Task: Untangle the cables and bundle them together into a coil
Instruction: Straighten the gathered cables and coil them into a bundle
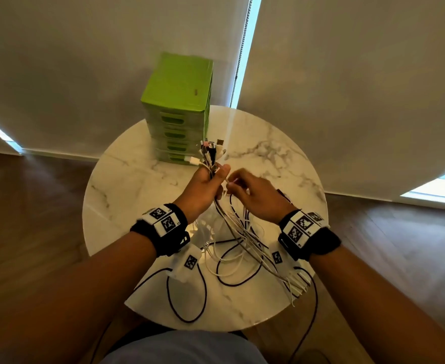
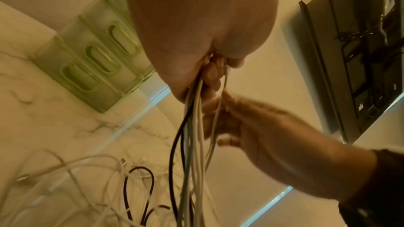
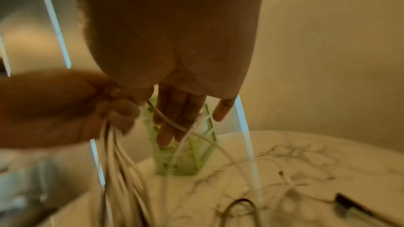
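While the left hand grips the cable bundle, plugs gathered, the right hand pinches another white cable; trailing lengths lie tangled on the tabletop.

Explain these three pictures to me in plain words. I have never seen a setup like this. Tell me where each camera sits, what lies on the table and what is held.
There is no machine here: a person works with two bare hands, wearing wristbands with black-and-white markers. The large picture comes from a camera on the head, looking down. The other two come from cameras on the left and right wrists, each looking along its hand. A round marble table carries a green drawer box at the back and loose cables in front. The left hand grips a bundle of cables, plug ends up. The right hand pinches one white cable with its fingers, beside that bundle.
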Demonstrator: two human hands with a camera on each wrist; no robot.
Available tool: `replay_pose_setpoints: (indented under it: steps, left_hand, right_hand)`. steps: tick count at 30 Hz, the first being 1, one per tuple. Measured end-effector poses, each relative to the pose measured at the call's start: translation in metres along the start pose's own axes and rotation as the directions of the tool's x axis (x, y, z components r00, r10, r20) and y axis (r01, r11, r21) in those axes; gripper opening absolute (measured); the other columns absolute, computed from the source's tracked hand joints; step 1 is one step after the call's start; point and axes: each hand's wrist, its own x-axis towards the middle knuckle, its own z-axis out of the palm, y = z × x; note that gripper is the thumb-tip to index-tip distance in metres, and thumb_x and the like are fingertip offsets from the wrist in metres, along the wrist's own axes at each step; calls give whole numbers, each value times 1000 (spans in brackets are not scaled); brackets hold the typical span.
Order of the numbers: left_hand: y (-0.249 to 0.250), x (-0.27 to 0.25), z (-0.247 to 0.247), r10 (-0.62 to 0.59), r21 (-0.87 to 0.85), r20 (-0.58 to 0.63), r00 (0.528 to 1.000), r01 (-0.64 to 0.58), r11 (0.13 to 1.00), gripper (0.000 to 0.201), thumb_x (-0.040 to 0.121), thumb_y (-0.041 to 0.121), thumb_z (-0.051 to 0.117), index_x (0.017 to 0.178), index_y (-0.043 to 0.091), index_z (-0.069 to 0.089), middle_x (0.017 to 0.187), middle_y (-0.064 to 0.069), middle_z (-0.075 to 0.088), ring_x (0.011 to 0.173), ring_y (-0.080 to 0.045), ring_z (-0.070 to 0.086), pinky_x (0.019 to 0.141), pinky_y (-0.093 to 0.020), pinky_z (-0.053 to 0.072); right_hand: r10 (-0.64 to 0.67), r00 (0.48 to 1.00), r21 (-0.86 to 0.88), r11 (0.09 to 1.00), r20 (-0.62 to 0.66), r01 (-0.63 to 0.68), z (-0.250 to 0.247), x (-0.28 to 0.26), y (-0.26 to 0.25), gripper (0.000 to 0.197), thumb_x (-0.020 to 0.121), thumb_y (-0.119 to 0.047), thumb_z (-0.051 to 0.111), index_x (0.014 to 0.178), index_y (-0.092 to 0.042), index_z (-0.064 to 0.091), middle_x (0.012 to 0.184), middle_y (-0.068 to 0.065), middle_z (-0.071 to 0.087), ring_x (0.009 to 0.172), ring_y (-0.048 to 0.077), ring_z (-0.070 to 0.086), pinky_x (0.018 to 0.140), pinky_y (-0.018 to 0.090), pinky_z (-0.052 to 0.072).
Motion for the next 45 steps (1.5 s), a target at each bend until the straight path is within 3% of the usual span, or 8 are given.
replay_pose_setpoints:
  steps: [4,12,22,30,33,35,40,45]
  left_hand:
    - [0,7,-10,-16,-88,-56,998,11,996,31,100,41,58,86,16,48,60,4,37,52,-14,40,62,-38,40]
    - [-1,12,-5,-148,-269,-120,982,111,957,60,76,64,70,114,25,47,77,10,41,57,-7,36,63,-31,38]
    - [6,7,5,-107,-86,-91,990,99,991,39,102,50,47,80,18,46,62,4,44,55,-10,46,57,-29,43]
    - [1,8,-8,-143,-162,-229,963,107,981,42,103,54,44,88,17,56,76,-1,65,77,-24,67,93,-49,54]
    - [13,9,-13,-125,-408,-242,962,15,913,27,107,38,44,96,14,53,74,1,58,58,-16,60,70,-42,56]
    - [23,9,-20,-108,-545,-235,966,-39,838,20,107,33,45,98,18,53,78,4,47,49,-10,42,52,-30,42]
    - [35,11,-40,-99,-579,-174,980,-20,815,34,107,36,42,76,21,43,63,7,38,44,-7,22,50,-26,15]
    - [33,9,-37,-178,-434,-98,979,119,893,37,105,38,46,74,17,46,55,3,45,39,-7,28,44,-22,20]
  right_hand:
    - [74,992,-250,967,98,-47,10,-10,17,38,108,-49,21,109,-34,56,91,-19,68,88,1,57,107,54,28]
    - [-38,972,162,984,-234,78,8,-12,-3,25,110,-35,35,97,-21,52,70,0,65,65,18,62,70,41,50]
    - [-86,987,120,987,-135,103,31,-6,-9,29,109,-37,33,101,-23,56,67,-5,63,62,9,62,64,34,50]
    - [54,989,112,991,135,-69,31,-7,28,54,104,-61,23,64,-36,48,61,-12,53,62,3,49,71,29,42]
    - [127,971,75,987,200,-145,31,-9,59,66,99,-71,20,64,-26,52,62,-7,58,64,12,53,76,39,46]
    - [142,959,5,989,245,-147,31,-13,77,69,99,-71,20,70,-20,57,67,-3,61,66,15,55,78,42,48]
    - [85,978,-116,991,191,-64,23,-10,95,67,96,-73,17,84,-24,61,75,-2,64,74,19,60,76,34,43]
    - [65,991,-129,988,-116,-80,9,32,61,44,107,-43,39,76,-15,56,71,5,59,77,36,62,73,41,43]
